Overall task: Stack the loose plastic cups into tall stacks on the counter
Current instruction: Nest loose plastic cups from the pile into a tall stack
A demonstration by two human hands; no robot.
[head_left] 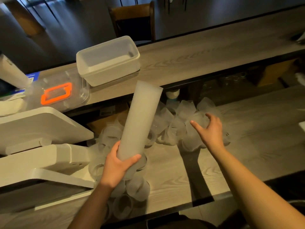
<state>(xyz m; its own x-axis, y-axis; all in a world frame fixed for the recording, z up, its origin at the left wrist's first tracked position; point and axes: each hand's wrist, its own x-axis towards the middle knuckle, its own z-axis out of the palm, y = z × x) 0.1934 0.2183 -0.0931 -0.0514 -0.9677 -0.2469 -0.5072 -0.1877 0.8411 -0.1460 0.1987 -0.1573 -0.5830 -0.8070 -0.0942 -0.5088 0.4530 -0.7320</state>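
My left hand (118, 167) grips the lower end of a tall stack of frosted plastic cups (140, 119), which leans up and to the right above the counter (173, 162). Several loose translucent cups (166, 123) lie scattered across the lower counter in a band from the centre to the right. More loose cups (132, 189) sit under and below my left wrist. My right hand (209, 128) reaches over the right part of the pile, its fingers spread and curved around a single loose cup (198, 120); whether they grip it is unclear.
A white rectangular bin (109, 61) stands on the raised shelf behind. A clear lidded box with an orange handle (57, 95) lies left of it. White appliances (41, 146) fill the left side. A dark strip (196, 172) crosses the counter. The front edge is near.
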